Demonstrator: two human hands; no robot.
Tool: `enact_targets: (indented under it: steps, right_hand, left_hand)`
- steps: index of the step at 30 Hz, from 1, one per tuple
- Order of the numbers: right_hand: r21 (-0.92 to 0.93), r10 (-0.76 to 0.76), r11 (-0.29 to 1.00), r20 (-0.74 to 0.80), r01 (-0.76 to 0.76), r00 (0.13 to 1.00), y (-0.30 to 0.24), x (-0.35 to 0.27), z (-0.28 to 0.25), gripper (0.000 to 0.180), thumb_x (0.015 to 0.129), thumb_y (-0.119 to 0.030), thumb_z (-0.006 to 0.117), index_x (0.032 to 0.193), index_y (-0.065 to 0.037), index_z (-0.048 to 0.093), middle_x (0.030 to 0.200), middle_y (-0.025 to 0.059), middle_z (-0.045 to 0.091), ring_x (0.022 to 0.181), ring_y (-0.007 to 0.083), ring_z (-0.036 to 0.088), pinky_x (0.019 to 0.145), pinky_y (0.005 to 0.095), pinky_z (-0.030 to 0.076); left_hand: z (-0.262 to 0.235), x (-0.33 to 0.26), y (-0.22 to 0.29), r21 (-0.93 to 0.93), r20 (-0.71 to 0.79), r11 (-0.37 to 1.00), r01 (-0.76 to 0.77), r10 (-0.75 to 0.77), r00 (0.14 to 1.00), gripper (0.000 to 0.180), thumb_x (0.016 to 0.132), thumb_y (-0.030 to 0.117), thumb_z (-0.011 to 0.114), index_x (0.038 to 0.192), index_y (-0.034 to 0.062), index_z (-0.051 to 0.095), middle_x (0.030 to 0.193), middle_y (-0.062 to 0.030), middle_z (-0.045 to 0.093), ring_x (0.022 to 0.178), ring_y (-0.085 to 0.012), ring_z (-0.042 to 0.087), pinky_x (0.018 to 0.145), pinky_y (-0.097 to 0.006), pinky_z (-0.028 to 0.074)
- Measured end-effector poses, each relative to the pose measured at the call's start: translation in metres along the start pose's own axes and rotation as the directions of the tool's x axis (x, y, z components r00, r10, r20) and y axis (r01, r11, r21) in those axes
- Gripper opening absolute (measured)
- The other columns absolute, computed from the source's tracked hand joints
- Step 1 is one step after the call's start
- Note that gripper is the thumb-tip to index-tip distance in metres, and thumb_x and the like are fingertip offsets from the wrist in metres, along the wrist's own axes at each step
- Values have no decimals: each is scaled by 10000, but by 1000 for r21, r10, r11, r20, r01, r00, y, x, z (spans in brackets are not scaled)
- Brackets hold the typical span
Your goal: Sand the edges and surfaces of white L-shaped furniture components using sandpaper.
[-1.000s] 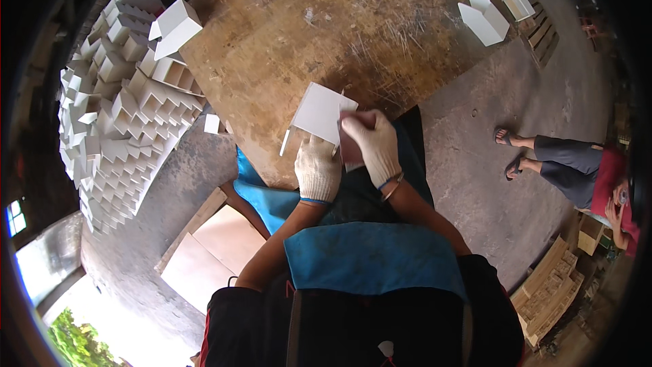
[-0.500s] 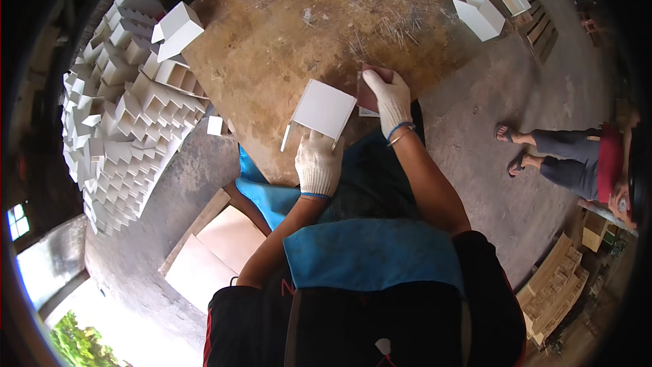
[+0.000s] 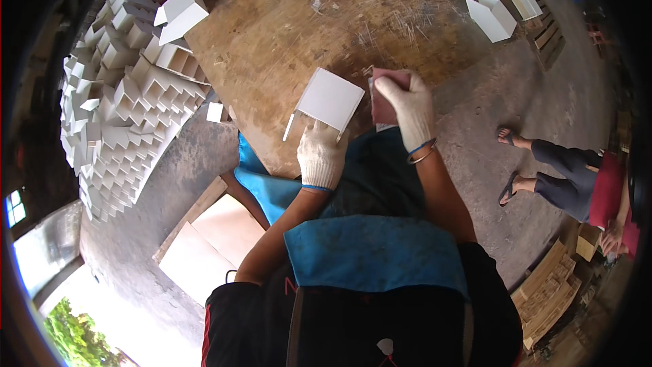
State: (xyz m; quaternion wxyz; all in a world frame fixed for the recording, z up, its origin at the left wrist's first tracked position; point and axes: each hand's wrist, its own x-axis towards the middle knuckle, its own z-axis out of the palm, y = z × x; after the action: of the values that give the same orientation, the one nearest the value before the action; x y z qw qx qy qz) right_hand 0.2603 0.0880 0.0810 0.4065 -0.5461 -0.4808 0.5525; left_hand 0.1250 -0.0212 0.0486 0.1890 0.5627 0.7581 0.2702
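In its knitted white glove, my left hand (image 3: 322, 158) grips a small white wooden box (image 3: 331, 100) from the near side. Its fingers reach in under the flat top panel and are partly hidden, while side panels jut toward me. The box is held over the near part of the worn brown tabletop (image 3: 272, 54). Just to its right, my gloved right hand (image 3: 413, 110) is closed on a folded reddish-brown sheet of sandpaper (image 3: 383, 110), thumb on top. A small gap separates the sandpaper from the box.
Many white boxes (image 3: 129, 105) are stacked at the left. One white piece (image 3: 183, 13) is at the table's far left corner, another (image 3: 492, 17) at its far right. Someone in sandals (image 3: 509, 187) is at the right. Brown boards (image 3: 550, 292) lie lower right.
My right hand has moved right with the sandpaper, away from the box. The box has tilted slightly in my left hand. At the right, the other person's foot has shifted.
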Motion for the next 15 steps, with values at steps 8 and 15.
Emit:
enact_targets:
  steps: [8,15]
  right_hand:
    - [-497,-147,829,246,255,958,-15,19,-6,335,752,-346,725,929,-69,661,850,98,683,788,232,660,715,325,499]
    - [-499,-144,825,270,266,952,-13,20,-6,315,759,-336,717,921,-73,660,843,99,684,785,233,662,707,329,498]
  left_hand:
    - [1,1,1,65,36,998,12,-14,999,223,794,249,624,923,74,677,923,-164,609,846,-368,576,717,-473,482]
    - [-1,2,4,45,7,999,24,-24,1000,214,780,245,638,889,66,681,906,-174,610,842,-367,580,708,-476,482]
